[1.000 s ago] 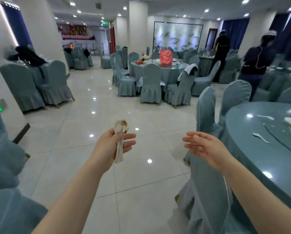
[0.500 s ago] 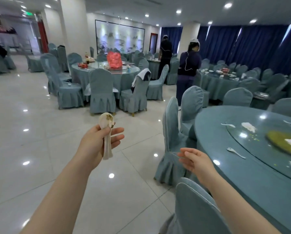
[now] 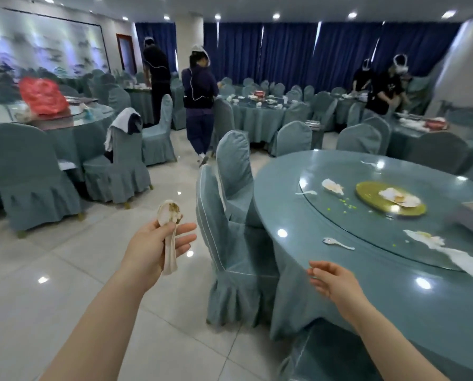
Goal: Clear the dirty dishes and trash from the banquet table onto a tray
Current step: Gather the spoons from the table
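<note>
- Dirty spoon [image 3: 170, 225] — upright, bowl up, food stuck in it; the left hand [image 3: 154, 250] is gripping its handle, thumb and fingers curled round, out over the floor.
- Right hand [image 3: 333, 280] is hovering at the banquet table [image 3: 326, 270] edge, fingers loosely extended, holding nothing.
- Lying on the table: a white spoon [image 3: 337, 243], a crumpled napkin [image 3: 447, 251], a yellow plate [image 3: 372, 192].

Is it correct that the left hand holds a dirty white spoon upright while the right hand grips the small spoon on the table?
Not quite. In the head view the right hand is empty, short of the small spoon lying untouched on the table. The left hand does hold the dirty white spoon upright.
</note>
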A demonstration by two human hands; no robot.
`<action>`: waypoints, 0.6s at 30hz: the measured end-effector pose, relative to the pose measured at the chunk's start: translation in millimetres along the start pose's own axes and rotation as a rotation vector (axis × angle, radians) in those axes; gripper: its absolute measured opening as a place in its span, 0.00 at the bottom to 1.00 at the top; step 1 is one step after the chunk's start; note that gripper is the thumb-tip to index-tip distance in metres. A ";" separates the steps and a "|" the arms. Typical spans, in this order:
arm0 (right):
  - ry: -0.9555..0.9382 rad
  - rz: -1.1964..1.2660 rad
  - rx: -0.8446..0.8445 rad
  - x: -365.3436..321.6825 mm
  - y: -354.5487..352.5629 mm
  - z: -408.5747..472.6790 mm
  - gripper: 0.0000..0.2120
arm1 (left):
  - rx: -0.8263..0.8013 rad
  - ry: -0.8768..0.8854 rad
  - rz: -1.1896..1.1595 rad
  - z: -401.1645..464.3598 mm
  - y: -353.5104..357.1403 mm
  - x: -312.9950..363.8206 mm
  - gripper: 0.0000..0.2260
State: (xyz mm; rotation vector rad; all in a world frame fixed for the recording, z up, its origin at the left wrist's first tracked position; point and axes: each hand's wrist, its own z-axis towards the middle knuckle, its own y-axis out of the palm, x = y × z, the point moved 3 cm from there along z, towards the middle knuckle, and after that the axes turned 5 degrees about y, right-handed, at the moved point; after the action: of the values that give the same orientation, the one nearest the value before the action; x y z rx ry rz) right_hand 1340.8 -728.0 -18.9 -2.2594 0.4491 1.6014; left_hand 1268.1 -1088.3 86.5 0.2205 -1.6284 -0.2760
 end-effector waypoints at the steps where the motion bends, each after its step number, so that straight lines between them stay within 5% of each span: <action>1: 0.008 -0.007 0.031 1.1 -1.5 17.2 0.07 | -0.010 -0.003 0.003 23.1 6.3 -2.1 0.11; 18: 0.081 -0.470 0.442 -0.5 -21.2 248.5 0.12 | -0.347 -0.149 -0.021 332.2 118.2 -31.2 0.09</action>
State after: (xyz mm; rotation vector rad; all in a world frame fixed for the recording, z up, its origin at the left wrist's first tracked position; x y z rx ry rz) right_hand 1141.0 -598.9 -93.8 -1.9122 0.2345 1.0585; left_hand 942.1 -951.2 71.7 -0.0483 -1.6957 -0.5959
